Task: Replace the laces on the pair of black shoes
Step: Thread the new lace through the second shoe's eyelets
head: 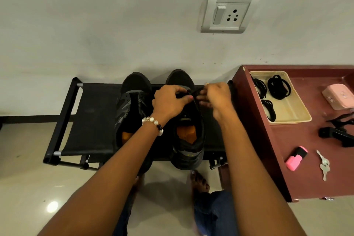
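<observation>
Two black shoes stand side by side on a low black rack, toes toward the wall. The left shoe has no lace that I can see in its eyelets. Over the front of the right shoe, my left hand and my right hand both pinch a black lace stretched between them. Both shoes show orange insoles. Several coiled black laces lie in a cream tray on the maroon table to the right.
The maroon table also carries a pink highlighter, keys, a pink case and a black tool. A wall socket sits above. My bare foot stands on the tiled floor below the rack.
</observation>
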{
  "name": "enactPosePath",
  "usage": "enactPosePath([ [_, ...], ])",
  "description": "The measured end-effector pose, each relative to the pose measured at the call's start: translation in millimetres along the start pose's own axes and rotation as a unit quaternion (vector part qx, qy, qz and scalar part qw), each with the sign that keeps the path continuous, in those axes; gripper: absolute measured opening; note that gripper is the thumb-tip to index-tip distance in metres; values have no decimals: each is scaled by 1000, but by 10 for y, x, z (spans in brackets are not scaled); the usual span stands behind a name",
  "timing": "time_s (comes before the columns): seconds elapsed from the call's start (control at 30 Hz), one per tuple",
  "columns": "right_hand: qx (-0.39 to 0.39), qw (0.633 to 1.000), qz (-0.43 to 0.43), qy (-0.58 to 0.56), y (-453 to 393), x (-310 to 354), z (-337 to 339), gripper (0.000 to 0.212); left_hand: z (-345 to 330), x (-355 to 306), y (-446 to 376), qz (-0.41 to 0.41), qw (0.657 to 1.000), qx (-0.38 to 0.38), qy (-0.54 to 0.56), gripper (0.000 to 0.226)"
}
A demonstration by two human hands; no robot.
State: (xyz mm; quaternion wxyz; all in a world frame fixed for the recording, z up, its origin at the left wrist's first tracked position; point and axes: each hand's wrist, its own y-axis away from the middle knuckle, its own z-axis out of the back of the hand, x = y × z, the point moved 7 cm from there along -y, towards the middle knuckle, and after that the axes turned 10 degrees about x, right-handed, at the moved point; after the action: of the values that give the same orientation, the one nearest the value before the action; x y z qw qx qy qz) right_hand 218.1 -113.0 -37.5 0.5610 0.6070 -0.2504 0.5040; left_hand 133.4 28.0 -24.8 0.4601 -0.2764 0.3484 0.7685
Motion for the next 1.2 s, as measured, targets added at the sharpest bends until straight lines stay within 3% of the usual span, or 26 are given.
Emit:
enactPosePath([
  [0.13,16,965,44,-259,162,180,227,20,24,-11,271,37,989,34,-138,82],
  [0.23,31,886,122,-447,228,289,359,20,-31,112,376,91,987,32,-132,87],
  [0.27,23,884,148,-443,245,319,397,20,-66,132,398,100,987,37,-121,83],
  [0.33,3,936,198,-292,256,394,406,17,-153,134,425,104,987,54,-112,73],
  [0.4,6,974,227,29,228,411,268,7,-217,122,421,100,987,51,-113,64],
  [0.47,54,915,202,346,138,248,-6,17,-234,142,383,107,989,39,-99,55],
  [0.5,76,879,178,435,110,149,-103,17,-237,163,358,115,989,35,-85,51],
  [0.53,85,864,160,470,96,88,-148,16,-242,181,341,123,989,34,-73,48],
  [0.57,85,872,142,460,115,81,-149,17,-242,191,328,128,989,34,-67,44],
  [0.7,34,952,138,272,165,197,45,10,-244,207,307,132,989,34,-64,38],
  [0.77,38,987,149,38,223,263,149,13,-245,208,301,133,989,33,-64,40],
  [0.8,55,980,165,-101,255,311,209,15,-244,205,300,133,988,33,-67,43],
  [0.87,111,909,211,-343,293,441,362,16,-251,201,290,130,988,35,-78,51],
  [0.93,148,855,234,-440,298,485,473,12,-250,204,285,133,987,37,-85,56],
  [0.97,140,866,227,-424,274,446,487,10,-249,205,280,134,986,38,-89,57],
  [1.0,116,901,215,-359,242,386,472,8,-248,204,280,135,986,40,-95,57],
  [1.07,58,976,196,-73,197,292,388,9,-250,203,278,136,985,44,-102,56],
  [1.13,39,960,178,212,124,196,218,18,-241,216,281,142,984,43,-102,56],
  [1.2,55,926,152,340,105,121,55,26,-230,207,286,140,984,41,-105,53],
])
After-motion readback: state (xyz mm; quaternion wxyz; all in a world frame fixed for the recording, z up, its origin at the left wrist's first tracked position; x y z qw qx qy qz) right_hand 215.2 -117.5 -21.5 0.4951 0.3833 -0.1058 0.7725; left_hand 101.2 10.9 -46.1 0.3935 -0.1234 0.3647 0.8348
